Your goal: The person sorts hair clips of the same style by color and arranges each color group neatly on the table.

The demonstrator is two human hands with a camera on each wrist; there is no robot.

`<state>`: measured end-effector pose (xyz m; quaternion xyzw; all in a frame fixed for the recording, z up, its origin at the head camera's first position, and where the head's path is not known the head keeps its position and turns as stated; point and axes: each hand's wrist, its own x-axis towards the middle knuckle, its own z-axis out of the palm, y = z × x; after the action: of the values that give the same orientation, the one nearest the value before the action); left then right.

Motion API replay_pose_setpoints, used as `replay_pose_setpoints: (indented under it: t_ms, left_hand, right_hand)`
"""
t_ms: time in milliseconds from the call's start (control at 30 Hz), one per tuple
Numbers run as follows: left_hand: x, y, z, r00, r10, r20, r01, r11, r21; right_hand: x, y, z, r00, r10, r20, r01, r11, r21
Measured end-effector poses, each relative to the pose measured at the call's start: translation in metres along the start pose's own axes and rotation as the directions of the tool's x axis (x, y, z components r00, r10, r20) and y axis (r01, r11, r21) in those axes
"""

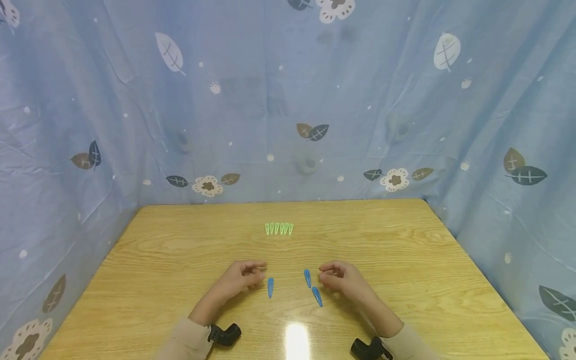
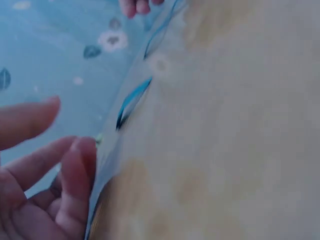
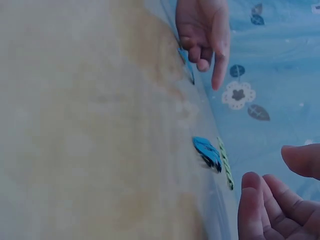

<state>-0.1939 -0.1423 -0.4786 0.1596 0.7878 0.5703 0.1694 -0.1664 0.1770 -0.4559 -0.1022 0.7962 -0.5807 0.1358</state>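
Note:
Three blue snap hair clips lie on the wooden table. My left hand (image 1: 240, 277) hovers just left of one blue hair clip (image 1: 270, 287), apart from it, its fingers loosely bent. On the other side, my right hand (image 1: 344, 280) is beside two more, an upper blue clip (image 1: 307, 278) and a lower blue clip (image 1: 317, 296). Nothing is between the fingers of either hand. The left wrist view shows the nearest blue clip (image 2: 134, 102) beyond the fingertips. In the right wrist view, two overlapping blue clips (image 3: 206, 152) appear near the thumb and fingers.
Several light green hair clips (image 1: 279, 229) stand in a neat row farther back on the table (image 1: 180, 255). A blue patterned curtain (image 1: 270, 100) encloses the back and sides. Black wrist cameras (image 1: 225, 335) are strapped on both wrists. Light glares off the table's front.

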Motion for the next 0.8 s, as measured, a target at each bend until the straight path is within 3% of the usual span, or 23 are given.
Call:
replay_pose_setpoints:
  t_ms: [167,500,633,800]
  left_hand:
    - [-0.015,0.004,0.010,0.998,0.063,0.002,-0.063,0.993,0.104]
    - [-0.022,0.004,0.021,0.991,0.117,-0.064,-0.101,0.973,0.206]
    - [-0.023,0.002,0.024,0.986,0.154,-0.067,-0.127,0.946,0.297]
    - [-0.022,0.002,0.025,0.984,0.167,-0.066,-0.136,0.932,0.337]
  right_hand:
    - [-0.012,0.003,0.004,1.000,-0.019,0.019,0.019,1.000,0.023]
    - [-0.027,0.011,0.016,0.999,-0.036,0.005,0.036,0.998,0.043]
    - [-0.028,0.012,0.020,1.000,-0.031,0.001,0.031,0.999,-0.030]
    - [-0.027,0.011,0.024,1.000,-0.019,-0.012,0.018,0.993,-0.116]
